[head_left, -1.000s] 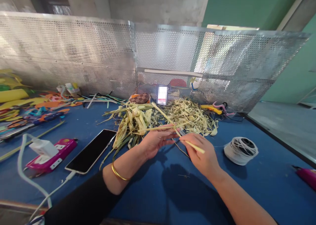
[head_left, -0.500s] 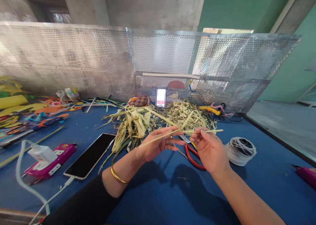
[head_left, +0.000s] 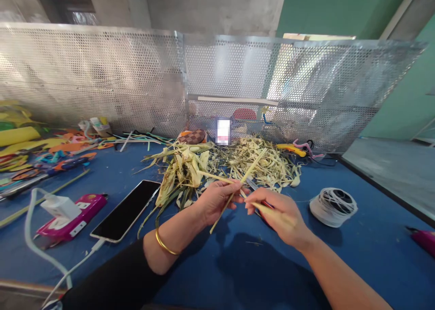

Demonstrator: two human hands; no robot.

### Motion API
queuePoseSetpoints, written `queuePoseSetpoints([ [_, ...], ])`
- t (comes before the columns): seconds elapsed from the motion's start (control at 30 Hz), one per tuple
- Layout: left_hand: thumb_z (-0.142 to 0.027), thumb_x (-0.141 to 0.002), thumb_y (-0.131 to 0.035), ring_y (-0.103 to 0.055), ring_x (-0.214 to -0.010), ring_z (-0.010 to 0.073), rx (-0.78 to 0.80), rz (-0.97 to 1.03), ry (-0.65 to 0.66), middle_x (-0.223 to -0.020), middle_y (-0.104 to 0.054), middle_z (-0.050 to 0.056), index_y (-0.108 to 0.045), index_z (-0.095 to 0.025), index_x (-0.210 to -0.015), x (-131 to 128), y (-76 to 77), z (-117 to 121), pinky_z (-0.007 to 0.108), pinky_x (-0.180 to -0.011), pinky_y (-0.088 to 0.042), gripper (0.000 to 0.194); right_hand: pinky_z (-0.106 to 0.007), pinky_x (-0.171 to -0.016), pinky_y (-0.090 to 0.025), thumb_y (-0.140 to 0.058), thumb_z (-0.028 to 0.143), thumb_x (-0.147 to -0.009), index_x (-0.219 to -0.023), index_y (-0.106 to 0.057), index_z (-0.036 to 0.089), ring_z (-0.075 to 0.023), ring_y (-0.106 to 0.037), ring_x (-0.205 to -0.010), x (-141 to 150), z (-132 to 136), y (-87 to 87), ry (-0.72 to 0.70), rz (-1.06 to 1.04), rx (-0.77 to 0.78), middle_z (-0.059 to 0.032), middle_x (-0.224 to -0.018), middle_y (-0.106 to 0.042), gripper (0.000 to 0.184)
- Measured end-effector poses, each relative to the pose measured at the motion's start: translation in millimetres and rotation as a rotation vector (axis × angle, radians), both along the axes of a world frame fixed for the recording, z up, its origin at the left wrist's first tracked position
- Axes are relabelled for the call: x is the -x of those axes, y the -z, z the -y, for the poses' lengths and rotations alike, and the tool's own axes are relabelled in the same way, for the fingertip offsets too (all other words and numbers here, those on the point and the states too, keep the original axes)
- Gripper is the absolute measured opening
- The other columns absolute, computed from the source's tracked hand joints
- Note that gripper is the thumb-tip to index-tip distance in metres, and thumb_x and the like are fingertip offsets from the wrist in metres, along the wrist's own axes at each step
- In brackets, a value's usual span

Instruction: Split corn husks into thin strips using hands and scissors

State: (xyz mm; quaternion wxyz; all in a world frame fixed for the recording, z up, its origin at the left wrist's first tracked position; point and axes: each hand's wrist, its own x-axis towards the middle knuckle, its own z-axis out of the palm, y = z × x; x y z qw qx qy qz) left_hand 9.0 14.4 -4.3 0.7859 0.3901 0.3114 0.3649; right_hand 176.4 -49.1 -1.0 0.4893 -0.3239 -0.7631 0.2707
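My left hand (head_left: 214,202) pinches pale yellow corn husk strips (head_left: 254,166) where they cross, thumb on top. Their ends stick out up to the right, to the left and down below the palm. With closed fingertips my right hand (head_left: 283,212) grips another end of the husk strips, and a pale length lies across the back of that hand. Behind the hands, scissors (head_left: 252,184) lie on the table, their red handles mostly covered by my right hand. Corn husks (head_left: 185,169) are heaped beyond my left hand, with a pile of husk scraps (head_left: 263,165) to their right.
On the blue table (head_left: 210,273), a phone (head_left: 127,210) and a magenta power strip (head_left: 76,217) with cables lie left. A spool of white twine (head_left: 333,207) stands right. Colourful strips (head_left: 50,158) cover the far left. A perforated metal screen (head_left: 102,79) borders the back.
My left hand has closed on the crossing of the strips. My right hand has turned palm down and come closer, bringing a strip end down over the front. The camera view has shifted slightly.
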Motion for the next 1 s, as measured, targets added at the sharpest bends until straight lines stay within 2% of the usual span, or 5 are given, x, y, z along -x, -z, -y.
queuePoseSetpoints([
  [0.17,-0.018,-0.07,-0.07,-0.058,-0.051,0.0088,0.041,-0.045,-0.022,-0.072,-0.07,0.006,-0.068,-0.013,-0.079,0.9,-1.8,2.9,0.016,-0.043,-0.042,0.01,-0.031,-0.057,-0.048,-0.055,0.032,-0.082,-0.096,-0.058,0.019,-0.0141,-0.058,-0.054,-2.6,-12.1,2.8,0.165,-0.437,0.345,-0.002,-0.074,-0.063,0.02],
  [0.37,-0.032,-0.067,-0.073,-0.052,-0.045,0.0063,-0.11,-0.253,0.068,-0.071,-0.07,0.007,-0.07,-0.012,-0.068,-2.8,4.9,8.9,0.016,-0.037,-0.03,0.02,-0.026,-0.054,-0.043,-0.068,0.047,-0.071,-0.075,-0.064,0.016,-0.0119,-0.051,-0.05,3.3,-16.5,3.5,0.262,-0.325,0.52,0.0029,-0.052,-0.054,0.032],
  [0.77,-0.033,-0.062,-0.074,-0.05,-0.041,0.0077,-0.185,-0.365,0.055,-0.055,-0.064,0.004,-0.069,-0.013,-0.061,-8.4,6.6,15.9,0.017,-0.035,-0.032,0.021,-0.026,-0.042,-0.034,-0.066,0.056,-0.067,-0.048,-0.053,0.019,-0.012,-0.043,-0.039,4.4,-21.8,15.2,0.493,-0.33,0.49,0.0028,-0.041,-0.047,0.044],
  [0.9,-0.037,-0.066,-0.07,-0.052,-0.04,0.0085,-0.265,-0.458,0.02,-0.061,-0.067,0.007,-0.067,-0.013,-0.057,-9.1,5.0,19.0,0.018,-0.034,-0.034,0.026,-0.025,-0.045,-0.03,-0.056,0.051,-0.08,-0.045,-0.046,0.02,-0.0107,-0.037,-0.042,-10.8,-16.4,3.9,0.804,-0.037,0.163,0.0039,-0.039,-0.04,0.048],
  [1.0,-0.038,-0.072,-0.063,-0.054,-0.04,0.0094,-0.339,-0.558,0.098,-0.062,-0.068,0.008,-0.065,-0.013,-0.053,-11.9,6.6,23.7,0.017,-0.033,-0.034,0.031,-0.025,-0.052,-0.037,-0.057,0.041,-0.081,-0.064,-0.062,0.019,-0.0133,-0.048,-0.054,-7.2,-13.5,-0.1,0.671,0.097,0.01,0.0002,-0.059,-0.055,0.028],
])
